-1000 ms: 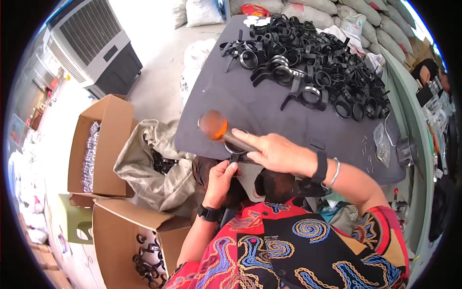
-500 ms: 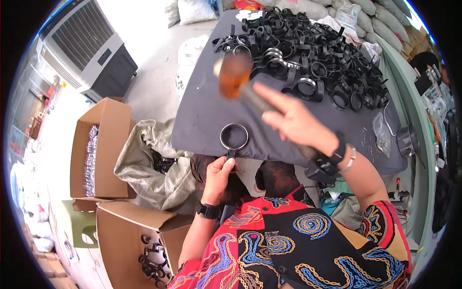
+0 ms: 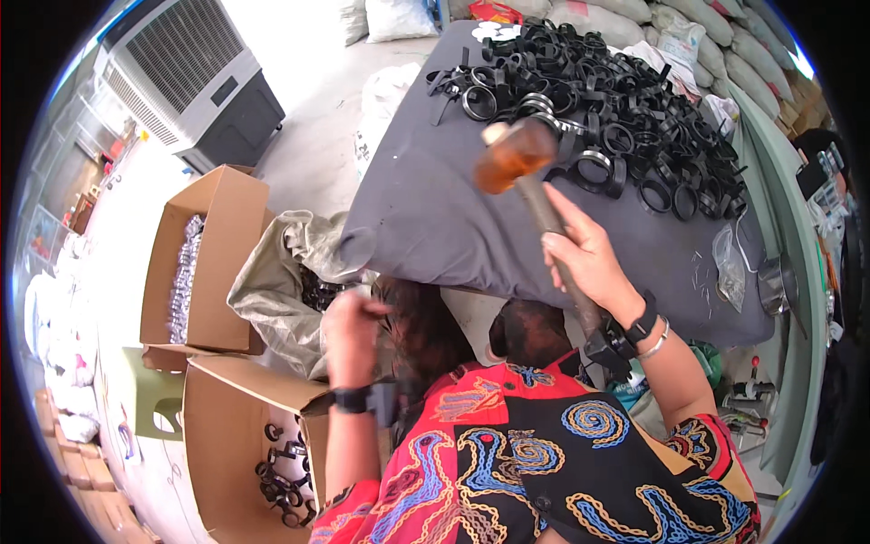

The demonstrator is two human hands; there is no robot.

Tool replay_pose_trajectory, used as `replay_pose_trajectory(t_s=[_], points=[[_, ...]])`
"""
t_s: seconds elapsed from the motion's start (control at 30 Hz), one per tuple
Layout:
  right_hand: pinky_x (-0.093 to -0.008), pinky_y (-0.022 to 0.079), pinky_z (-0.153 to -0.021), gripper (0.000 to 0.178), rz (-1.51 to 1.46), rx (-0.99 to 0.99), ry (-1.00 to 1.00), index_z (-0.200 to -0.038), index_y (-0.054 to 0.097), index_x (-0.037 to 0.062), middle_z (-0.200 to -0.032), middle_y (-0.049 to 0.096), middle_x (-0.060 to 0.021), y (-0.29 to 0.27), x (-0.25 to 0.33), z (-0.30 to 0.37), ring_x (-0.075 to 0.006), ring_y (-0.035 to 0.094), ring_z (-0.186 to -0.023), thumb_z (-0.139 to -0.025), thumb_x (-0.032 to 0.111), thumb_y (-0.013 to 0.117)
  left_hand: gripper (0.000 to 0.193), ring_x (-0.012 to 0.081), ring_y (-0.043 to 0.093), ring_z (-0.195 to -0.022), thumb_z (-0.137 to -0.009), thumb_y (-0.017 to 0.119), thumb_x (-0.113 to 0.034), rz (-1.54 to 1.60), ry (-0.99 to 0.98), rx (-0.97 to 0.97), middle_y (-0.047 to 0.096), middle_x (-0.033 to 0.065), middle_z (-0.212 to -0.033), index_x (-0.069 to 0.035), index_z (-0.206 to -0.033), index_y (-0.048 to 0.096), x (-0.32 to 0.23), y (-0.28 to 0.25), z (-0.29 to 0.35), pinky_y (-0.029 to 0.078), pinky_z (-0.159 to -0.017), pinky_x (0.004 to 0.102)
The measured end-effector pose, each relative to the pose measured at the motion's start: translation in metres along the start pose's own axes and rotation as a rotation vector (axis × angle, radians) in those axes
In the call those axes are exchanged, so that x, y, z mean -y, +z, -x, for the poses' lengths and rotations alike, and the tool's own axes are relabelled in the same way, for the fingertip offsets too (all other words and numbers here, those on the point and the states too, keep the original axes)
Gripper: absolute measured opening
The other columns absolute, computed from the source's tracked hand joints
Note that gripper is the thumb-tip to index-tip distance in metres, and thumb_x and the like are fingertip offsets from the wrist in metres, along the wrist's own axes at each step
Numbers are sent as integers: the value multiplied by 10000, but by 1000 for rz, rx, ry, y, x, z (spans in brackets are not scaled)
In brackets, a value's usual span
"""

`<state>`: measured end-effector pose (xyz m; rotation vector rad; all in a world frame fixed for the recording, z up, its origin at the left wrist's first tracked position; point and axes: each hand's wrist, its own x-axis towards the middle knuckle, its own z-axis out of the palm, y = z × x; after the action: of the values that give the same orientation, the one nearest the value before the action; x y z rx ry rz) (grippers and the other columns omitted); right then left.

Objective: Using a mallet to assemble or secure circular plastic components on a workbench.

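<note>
My right hand (image 3: 589, 258) is closed around the handle of a mallet (image 3: 515, 161) with an amber head, raised above the grey-covered table (image 3: 435, 195). The mallet head is smeared by motion. My left hand (image 3: 349, 331), also blurred, is beside the table's near left corner, above the open woven sack. A ring with a short stem (image 3: 355, 245) shows faintly just beyond its fingers, apparently gripped by the stem. Across the far part of the table lies a big heap of black rings with stems (image 3: 616, 127), some with silver rims.
A woven sack (image 3: 272, 295) with black parts stands left of my legs. Near it are a cardboard box (image 3: 231, 263) of silvery parts and another box (image 3: 227, 453) holding several black rings. A clear plastic bag (image 3: 728, 272) lies at the table's right. An air cooler (image 3: 186, 82) stands far left.
My left hand has moved left with the ring, off the table edge toward the sack. The mallet in my right hand has shifted right and its handle stands steeper. The view has shifted slightly.
</note>
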<state>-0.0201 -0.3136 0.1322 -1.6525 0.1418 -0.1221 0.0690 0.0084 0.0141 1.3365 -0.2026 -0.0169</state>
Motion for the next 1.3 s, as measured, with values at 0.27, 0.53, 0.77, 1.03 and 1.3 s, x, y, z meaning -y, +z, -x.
replay_pose_trajectory(t_s=[0.27, 0.53, 0.77, 1.03, 1.3], points=[[-245, 478, -466, 631, -200, -177, -39, -1512, 187, 173, -748, 564, -50, -54, -40, 31, -106, 541, -512, -954, 109, 475, 276, 234, 589, -846, -925, 570, -317, 621, 244, -299, 610, 92, -869, -44, -885, 569, -25, -391, 133, 496, -834, 387], [-256, 486, -479, 635, -324, -316, -159, -1511, 152, 144, -773, 559, -69, -54, -66, 42, -123, 554, -540, -967, 170, 478, 442, 263, 560, -1106, -920, 536, -67, -358, 71, -126, 527, 159, -1225, 35, -1335, 425, -74, -23, -20, 500, -881, 321], [-268, 490, -480, 607, -399, -403, -189, -1499, 159, 91, -777, 552, -86, -59, -69, 41, -138, 555, -541, -975, 182, 453, 270, 157, 646, -715, -832, 648, -177, -611, -28, 676, 667, 100, -795, 40, -992, 670, -53, 229, -138, 503, -640, 281], [-269, 489, -497, 609, -407, -477, -235, -1499, 147, 85, -786, 546, -86, -54, -70, 41, -135, 542, -546, -976, 171, 446, 236, 357, 650, -856, -742, 675, -202, -1237, 172, 703, 677, 189, -876, -15, -886, 677, 14, 305, -158, 510, -761, 416], [-259, 485, -495, 602, -374, -470, -275, -1494, 159, 81, -765, 544, -80, -54, -73, 41, -122, 532, -544, -976, 168, 453, 142, 426, 613, -789, -745, 526, -32, -851, 324, 346, 638, 234, -786, -8, -875, 578, -4, 247, -141, 469, -711, 482]])
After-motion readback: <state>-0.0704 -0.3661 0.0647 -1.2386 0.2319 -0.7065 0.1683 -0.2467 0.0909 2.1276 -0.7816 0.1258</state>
